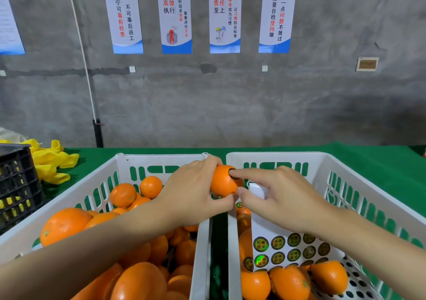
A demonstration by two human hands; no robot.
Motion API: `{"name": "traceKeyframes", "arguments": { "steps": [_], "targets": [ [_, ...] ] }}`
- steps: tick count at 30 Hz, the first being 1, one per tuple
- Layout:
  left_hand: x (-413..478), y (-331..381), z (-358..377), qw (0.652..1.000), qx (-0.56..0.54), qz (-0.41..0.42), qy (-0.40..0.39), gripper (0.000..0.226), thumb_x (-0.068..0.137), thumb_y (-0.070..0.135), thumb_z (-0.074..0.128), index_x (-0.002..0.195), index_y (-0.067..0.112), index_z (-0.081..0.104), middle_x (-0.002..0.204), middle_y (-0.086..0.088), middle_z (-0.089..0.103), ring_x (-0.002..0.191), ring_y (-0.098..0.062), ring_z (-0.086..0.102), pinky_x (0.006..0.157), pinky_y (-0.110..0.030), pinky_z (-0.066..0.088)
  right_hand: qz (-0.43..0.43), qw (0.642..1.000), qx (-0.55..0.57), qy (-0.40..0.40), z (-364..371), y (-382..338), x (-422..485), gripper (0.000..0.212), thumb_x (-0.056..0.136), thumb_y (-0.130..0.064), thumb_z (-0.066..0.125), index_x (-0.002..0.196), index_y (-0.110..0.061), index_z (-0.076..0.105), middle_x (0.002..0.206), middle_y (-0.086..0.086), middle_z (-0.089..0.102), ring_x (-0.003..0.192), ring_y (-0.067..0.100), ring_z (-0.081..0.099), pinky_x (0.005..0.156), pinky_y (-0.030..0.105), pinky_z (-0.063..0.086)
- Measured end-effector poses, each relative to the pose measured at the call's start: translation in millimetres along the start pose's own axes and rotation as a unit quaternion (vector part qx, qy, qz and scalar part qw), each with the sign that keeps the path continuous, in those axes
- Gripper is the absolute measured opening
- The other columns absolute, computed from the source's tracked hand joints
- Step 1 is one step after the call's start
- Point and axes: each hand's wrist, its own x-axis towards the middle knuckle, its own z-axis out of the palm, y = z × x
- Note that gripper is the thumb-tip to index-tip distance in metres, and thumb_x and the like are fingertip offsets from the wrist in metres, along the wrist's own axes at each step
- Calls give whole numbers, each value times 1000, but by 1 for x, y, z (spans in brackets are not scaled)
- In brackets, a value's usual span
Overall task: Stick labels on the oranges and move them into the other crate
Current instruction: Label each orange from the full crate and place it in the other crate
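Orange, gripped by the left hand above the right crate's 10 o'clock corner, has its label at 2 o'clock pressed by the right hand's index fingertip, whose other fingers seemingly hold the label sheet; rubbing the edges flat should seat it.

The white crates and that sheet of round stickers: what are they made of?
The white crates: probably moulded plastic, smooth, with even slotted walls. The sticker sheet: seemingly glossy white backing paper; one label glints green, so perhaps foil or holographic film.
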Motion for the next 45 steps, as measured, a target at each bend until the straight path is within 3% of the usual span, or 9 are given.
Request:
{"name": "traceKeyframes", "arguments": {
  "steps": [6,10,17,23,29,33,36,41,45],
  "targets": [
    [1,3,-2,1000,-10,-4,-25,72,69,81,39,127,38,41,102,19,52,91,-8,55,79,-25,49,7,998,57,16,1,2,1,31,89,-44,50,107,-35,74,53,-32,53,48,0,52,53,14,40],
    [0,9,-7,997,-46,10,-60,63,69,80,46,120,43,44,93,22,54,90,-4,54,77,-26,50,31,997,57,41,2,3,1,30,92,-46,52,115,-38,69,53,-30,54,50,-3,53,54,12,39],
    [-4,25,-11,986,-125,16,-105,51,68,67,61,111,43,49,87,15,59,89,-4,54,77,-35,54,56,996,62,36,2,5,3,41,91,-60,38,112,-42,68,74,-6,72,62,7,61,57,28,51],
    [-3,24,-11,960,-208,9,-188,51,77,47,78,118,46,48,88,30,57,84,2,58,65,-14,47,74,988,108,76,3,7,5,45,89,-63,36,93,-37,73,81,-14,72,74,6,65,68,36,54],
    [-3,25,-11,966,-167,11,-197,10,95,35,56,104,39,59,97,17,57,93,1,53,84,-28,49,89,988,93,80,8,12,5,55,93,-57,42,65,-14,63,52,7,45,47,12,38,51,31,32],
    [0,31,-15,908,-352,-92,-206,36,82,50,41,92,41,73,101,24,69,101,6,60,93,-23,46,118,979,144,84,9,20,8,58,97,-51,44,76,-4,69,65,17,60,64,27,57,69,39,48],
    [1,33,-13,870,-436,-86,-213,43,74,61,55,95,32,77,97,12,76,94,-1,68,85,-19,49,149,959,220,102,9,23,10,44,97,-49,49,71,-24,74,62,12,60,67,21,61,77,30,46],
    [-4,35,-17,835,-469,-45,-282,29,91,36,68,108,13,70,108,-10,76,102,-24,72,93,-35,56,167,944,263,107,8,22,15,36,97,-44,54,70,-33,74,80,-12,75,85,-7,65,71,3,38],
    [-3,37,-16,842,-462,-57,-273,32,95,26,67,107,-4,68,107,-30,70,88,-25,65,89,-37,53,182,932,292,117,6,23,16,37,96,-45,55,69,-30,75,81,-20,74,88,-16,61,77,14,36]
  ]
}}
